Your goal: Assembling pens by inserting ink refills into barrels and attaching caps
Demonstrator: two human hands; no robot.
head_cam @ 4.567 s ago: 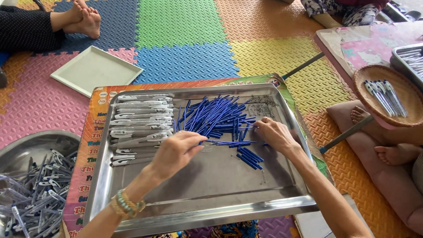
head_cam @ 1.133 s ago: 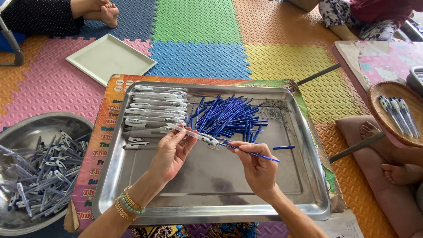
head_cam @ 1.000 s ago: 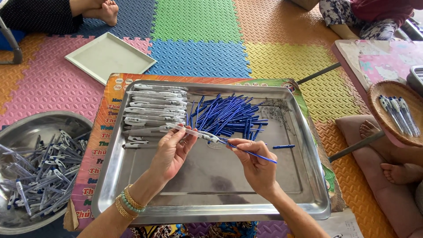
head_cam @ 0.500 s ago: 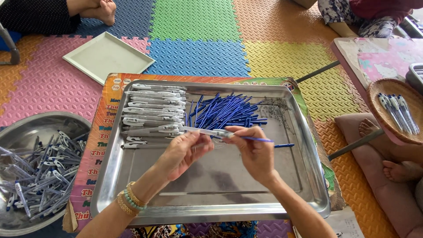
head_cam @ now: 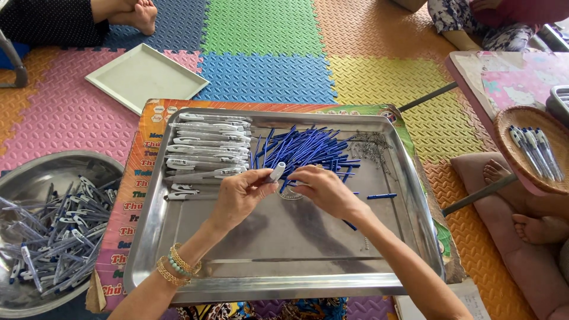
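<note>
My left hand [head_cam: 240, 197] holds a white pen barrel [head_cam: 275, 172] by its lower part, tip pointing up and right. My right hand [head_cam: 323, 188] is closed beside it, fingers pinched at the barrel; what they pinch is hidden. Both hands hover over a steel tray [head_cam: 272, 243]. A heap of blue pen refills [head_cam: 302, 153] lies just behind the hands. White pen barrels [head_cam: 207, 148] are lined up in a row at the tray's left. A small pile of metal springs [head_cam: 370, 145] lies at the tray's back right. One loose blue refill [head_cam: 382, 196] lies right of my right hand.
A round steel bowl [head_cam: 35, 172] full of pens stands at left. A white square tray [head_cam: 145, 77] lies behind on the foam mats. A wicker basket [head_cam: 521, 127] with pens sits on a low table at right. Other people's feet show at top left and right.
My right hand has brought the blue refill in to the barrel; the hands have closed together and the refill no longer sticks out to the right.
</note>
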